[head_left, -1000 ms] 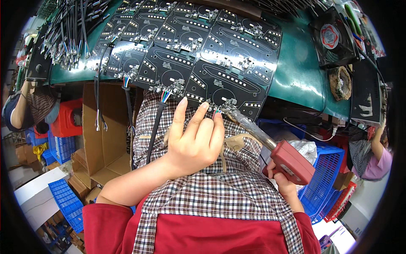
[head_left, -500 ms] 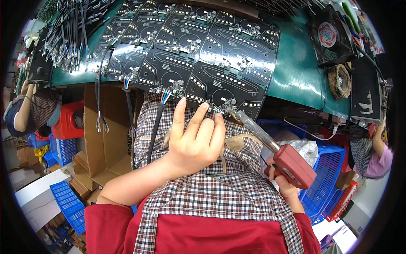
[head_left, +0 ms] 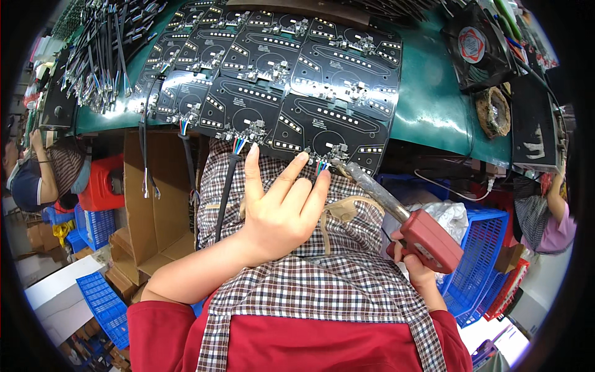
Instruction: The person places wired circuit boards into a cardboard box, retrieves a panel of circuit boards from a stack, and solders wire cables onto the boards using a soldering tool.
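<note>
My left hand is raised palm-up under the near edge of a black circuit board, its fingertips pinching a small bundle of coloured wires at a connector there. My right hand grips a red soldering gun by its handle. The gun's metal barrel reaches up and left, and its tip touches the same connector beside the wires. Several identical black boards lie in rows on the green bench.
A black cable with coloured leads hangs from a neighbouring board. A small fan and a brass wool tip cleaner sit at the right. Cardboard boxes and blue crates stand below. Other people work at left and right.
Both hands have held nearly the same pose. The soldering tip stays at the board's connector, and the view has shifted slightly.
</note>
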Action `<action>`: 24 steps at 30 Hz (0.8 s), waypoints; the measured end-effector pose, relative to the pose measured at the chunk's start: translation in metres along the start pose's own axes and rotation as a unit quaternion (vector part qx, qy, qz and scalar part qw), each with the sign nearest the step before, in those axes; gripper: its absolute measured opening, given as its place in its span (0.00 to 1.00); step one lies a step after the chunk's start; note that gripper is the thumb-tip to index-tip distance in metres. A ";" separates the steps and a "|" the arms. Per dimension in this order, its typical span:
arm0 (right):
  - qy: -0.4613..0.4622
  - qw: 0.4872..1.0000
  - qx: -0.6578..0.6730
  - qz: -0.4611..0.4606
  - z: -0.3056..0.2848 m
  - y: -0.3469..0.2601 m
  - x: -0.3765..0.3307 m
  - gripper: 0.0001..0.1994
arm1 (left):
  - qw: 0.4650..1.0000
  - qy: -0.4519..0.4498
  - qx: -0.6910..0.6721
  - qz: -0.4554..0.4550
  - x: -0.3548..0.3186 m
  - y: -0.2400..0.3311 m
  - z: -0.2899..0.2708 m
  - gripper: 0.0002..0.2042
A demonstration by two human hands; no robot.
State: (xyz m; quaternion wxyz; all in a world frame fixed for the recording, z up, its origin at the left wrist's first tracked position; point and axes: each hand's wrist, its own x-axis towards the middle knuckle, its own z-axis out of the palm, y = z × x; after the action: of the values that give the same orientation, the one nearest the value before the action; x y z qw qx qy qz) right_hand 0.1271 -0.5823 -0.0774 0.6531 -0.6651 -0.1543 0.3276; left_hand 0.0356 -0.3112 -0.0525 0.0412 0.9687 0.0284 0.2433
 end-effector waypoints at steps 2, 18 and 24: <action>-0.001 1.000 -0.017 0.000 -0.001 -0.001 0.000 0.31 | 1.000 0.003 -0.003 0.001 0.001 0.000 -0.001 0.10; -0.021 1.000 0.000 -0.014 -0.002 0.008 0.000 0.31 | 0.999 0.014 0.024 0.020 0.004 0.000 0.000 0.10; -0.038 0.999 0.003 -0.027 0.000 0.004 0.000 0.30 | 0.999 0.026 0.000 0.025 0.004 -0.004 0.002 0.10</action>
State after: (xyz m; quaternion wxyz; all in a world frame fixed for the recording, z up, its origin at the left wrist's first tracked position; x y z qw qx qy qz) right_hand 0.1261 -0.5828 -0.0810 0.6578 -0.6455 -0.1959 0.3351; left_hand 0.0396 -0.3069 -0.0530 0.0341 0.9624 0.0055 0.2696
